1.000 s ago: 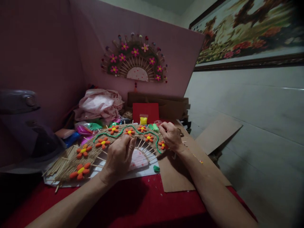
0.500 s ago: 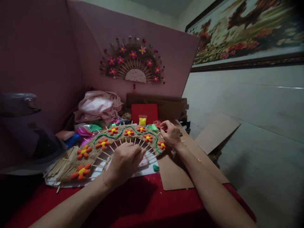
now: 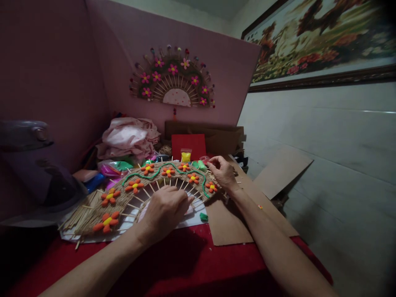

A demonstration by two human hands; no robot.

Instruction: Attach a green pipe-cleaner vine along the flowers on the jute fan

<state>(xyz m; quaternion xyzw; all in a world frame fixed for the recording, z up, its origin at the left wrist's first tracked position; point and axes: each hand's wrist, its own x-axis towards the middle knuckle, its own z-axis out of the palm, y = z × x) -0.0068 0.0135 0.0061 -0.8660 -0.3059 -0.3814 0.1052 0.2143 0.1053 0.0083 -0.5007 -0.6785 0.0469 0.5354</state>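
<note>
A fan-shaped craft piece of sticks woven with twine lies in front of me. Orange clay flowers with yellow centres and a wavy green clay strand decorate it. Over its inner arch is my left hand, fingers curled closed; what they hold, if anything, is hidden. At the fan's right end, my right hand has its thumb and forefinger brought together in a pinch. Anything between those fingertips is too small to make out. A small green clay lump rests near the fan's lower right.
Cardboard sheets lie on the red cloth to the right. Behind the fan are a red box, a yellow clay packet and pink fabric. A large clear container stands left. A finished fan hangs behind.
My right hand has shifted very slightly left, with its thumb and forefinger more plainly pinched. The left hand has barely moved, and the fan lies almost the same.
</note>
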